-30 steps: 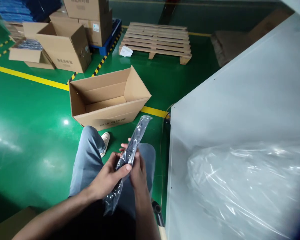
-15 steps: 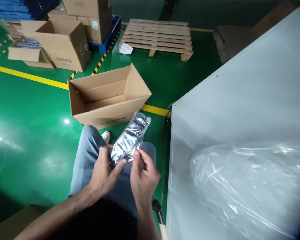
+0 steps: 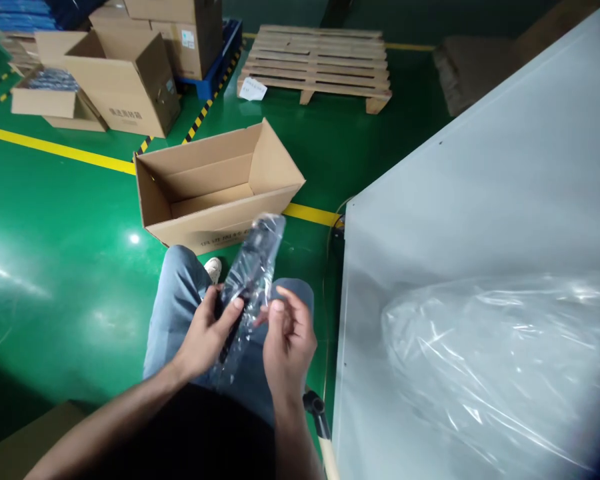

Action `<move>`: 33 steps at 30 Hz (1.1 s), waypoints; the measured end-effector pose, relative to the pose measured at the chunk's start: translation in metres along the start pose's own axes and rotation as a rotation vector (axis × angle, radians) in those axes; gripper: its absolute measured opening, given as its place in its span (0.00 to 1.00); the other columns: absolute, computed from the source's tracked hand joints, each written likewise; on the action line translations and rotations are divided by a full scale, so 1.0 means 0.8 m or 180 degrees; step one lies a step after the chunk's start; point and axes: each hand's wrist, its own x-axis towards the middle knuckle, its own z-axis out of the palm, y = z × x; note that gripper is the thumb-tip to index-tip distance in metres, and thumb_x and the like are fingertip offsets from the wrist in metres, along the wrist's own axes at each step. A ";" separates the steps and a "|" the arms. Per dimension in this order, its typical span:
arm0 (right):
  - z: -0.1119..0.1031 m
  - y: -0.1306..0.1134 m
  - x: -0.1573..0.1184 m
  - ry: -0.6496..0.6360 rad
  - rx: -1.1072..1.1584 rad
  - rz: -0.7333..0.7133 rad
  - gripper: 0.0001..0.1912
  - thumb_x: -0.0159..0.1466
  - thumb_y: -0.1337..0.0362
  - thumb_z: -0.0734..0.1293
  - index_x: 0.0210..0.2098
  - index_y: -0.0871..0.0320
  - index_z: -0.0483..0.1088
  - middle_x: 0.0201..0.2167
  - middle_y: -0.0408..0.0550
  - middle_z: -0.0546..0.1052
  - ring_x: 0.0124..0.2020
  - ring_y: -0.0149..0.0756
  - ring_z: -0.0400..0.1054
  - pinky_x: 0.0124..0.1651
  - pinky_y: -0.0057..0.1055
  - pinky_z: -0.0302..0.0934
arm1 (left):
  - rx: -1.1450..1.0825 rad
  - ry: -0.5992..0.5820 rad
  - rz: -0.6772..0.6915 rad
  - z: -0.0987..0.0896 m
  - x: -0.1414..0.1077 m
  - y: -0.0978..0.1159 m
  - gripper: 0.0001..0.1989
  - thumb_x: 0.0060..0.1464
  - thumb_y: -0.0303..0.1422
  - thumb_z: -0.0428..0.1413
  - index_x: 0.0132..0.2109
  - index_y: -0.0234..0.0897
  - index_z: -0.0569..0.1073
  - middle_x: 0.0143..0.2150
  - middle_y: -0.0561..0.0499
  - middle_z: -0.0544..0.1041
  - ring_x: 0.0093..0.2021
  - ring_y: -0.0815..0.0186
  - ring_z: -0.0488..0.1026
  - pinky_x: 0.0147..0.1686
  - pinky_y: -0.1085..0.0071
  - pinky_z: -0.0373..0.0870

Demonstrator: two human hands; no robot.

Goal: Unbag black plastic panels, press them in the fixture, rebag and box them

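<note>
A clear plastic bag with a dark flat item inside (image 3: pixel 254 261) is held above my lap, tilted up toward the right. My left hand (image 3: pixel 207 333) is closed round its lower left side, the thumb lying on top. Beside the bag's right edge is my right hand (image 3: pixel 291 333), with its fingers curled and the thumb near the index finger. Whether those fingers pinch the film is too unclear to tell. Loose film hangs below my left thumb. Just beyond the bag, an open cardboard box (image 3: pixel 180 233) stands on the floor.
On the right is a grey-white surface (image 3: pixel 430 220) bearing a large clear plastic bag (image 3: pixel 500 353). A wooden pallet (image 3: pixel 315 63) lies farther back. Open cartons (image 3: pixel 125 93) and a blue pallet (image 3: pixel 210 83) are at the back left. A black-jointed tube (image 3: pixel 320 420) stands by my right forearm.
The bagged item has turned more upright and shifted slightly left, and loose film now shows below it. My right fingers have spread a little. The view has tilted slightly.
</note>
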 end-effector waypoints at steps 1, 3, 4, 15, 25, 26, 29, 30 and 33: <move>-0.002 0.002 -0.002 -0.0170 0.0035 -0.0054 0.20 0.71 0.50 0.68 0.57 0.54 0.72 0.36 0.46 0.81 0.31 0.35 0.76 0.37 0.34 0.74 | -0.0049 0.0099 -0.0018 -0.002 0.004 0.004 0.25 0.62 0.56 0.59 0.50 0.40 0.73 0.49 0.46 0.80 0.52 0.55 0.75 0.55 0.61 0.71; -0.007 0.004 -0.009 -0.0601 0.0022 -0.0172 0.25 0.68 0.52 0.72 0.61 0.52 0.69 0.41 0.47 0.81 0.37 0.37 0.78 0.43 0.36 0.76 | -0.0135 0.0312 -0.0051 -0.005 0.011 0.011 0.26 0.62 0.59 0.59 0.50 0.40 0.74 0.48 0.47 0.80 0.51 0.56 0.75 0.54 0.63 0.71; -0.010 0.005 -0.014 -0.0853 -0.0038 -0.0208 0.27 0.65 0.52 0.75 0.61 0.51 0.70 0.42 0.47 0.81 0.39 0.38 0.78 0.45 0.37 0.76 | -0.0177 0.0403 -0.0073 -0.006 0.015 0.013 0.27 0.61 0.59 0.59 0.50 0.40 0.74 0.48 0.47 0.80 0.51 0.57 0.75 0.54 0.64 0.71; -0.029 -0.001 -0.029 -0.1415 -0.0164 0.0353 0.12 0.69 0.53 0.72 0.43 0.53 0.83 0.32 0.48 0.84 0.35 0.41 0.80 0.44 0.37 0.77 | -0.0987 0.0729 -0.0416 -0.009 0.043 0.003 0.27 0.62 0.59 0.60 0.53 0.42 0.76 0.51 0.46 0.82 0.54 0.54 0.79 0.52 0.63 0.77; -0.029 -0.003 -0.021 -0.1324 0.0248 0.0440 0.14 0.71 0.51 0.69 0.45 0.54 0.81 0.27 0.44 0.80 0.29 0.35 0.76 0.38 0.32 0.76 | -0.1350 0.0666 -0.0455 -0.005 0.049 0.020 0.24 0.63 0.56 0.60 0.46 0.37 0.79 0.36 0.49 0.80 0.35 0.63 0.77 0.38 0.70 0.75; -0.030 -0.002 -0.022 -0.1323 0.0324 0.0326 0.15 0.72 0.51 0.68 0.48 0.53 0.80 0.30 0.45 0.81 0.31 0.35 0.77 0.40 0.33 0.76 | -0.1455 0.0718 -0.0523 -0.005 0.050 0.024 0.24 0.63 0.55 0.60 0.44 0.36 0.79 0.33 0.51 0.78 0.31 0.66 0.74 0.33 0.72 0.73; -0.031 0.002 -0.026 -0.1391 0.0329 -0.0021 0.18 0.70 0.54 0.71 0.57 0.52 0.76 0.40 0.48 0.82 0.39 0.38 0.79 0.48 0.39 0.77 | -0.1808 0.0796 -0.0795 -0.007 0.057 0.031 0.23 0.63 0.54 0.60 0.40 0.35 0.76 0.27 0.54 0.73 0.24 0.70 0.67 0.24 0.75 0.66; -0.030 0.003 -0.029 -0.1435 0.0246 -0.0127 0.20 0.69 0.56 0.72 0.59 0.51 0.75 0.41 0.49 0.82 0.41 0.40 0.79 0.50 0.41 0.77 | -0.1897 0.0810 -0.0877 -0.008 0.060 0.032 0.23 0.64 0.54 0.59 0.40 0.35 0.76 0.27 0.54 0.72 0.23 0.70 0.67 0.23 0.76 0.65; -0.022 0.005 -0.036 -0.1347 -0.0136 -0.0538 0.18 0.67 0.61 0.74 0.57 0.50 0.76 0.39 0.47 0.81 0.41 0.40 0.78 0.50 0.40 0.77 | -0.2002 0.0839 -0.0998 -0.009 0.065 0.028 0.23 0.65 0.53 0.58 0.40 0.36 0.75 0.27 0.53 0.73 0.23 0.70 0.68 0.23 0.76 0.66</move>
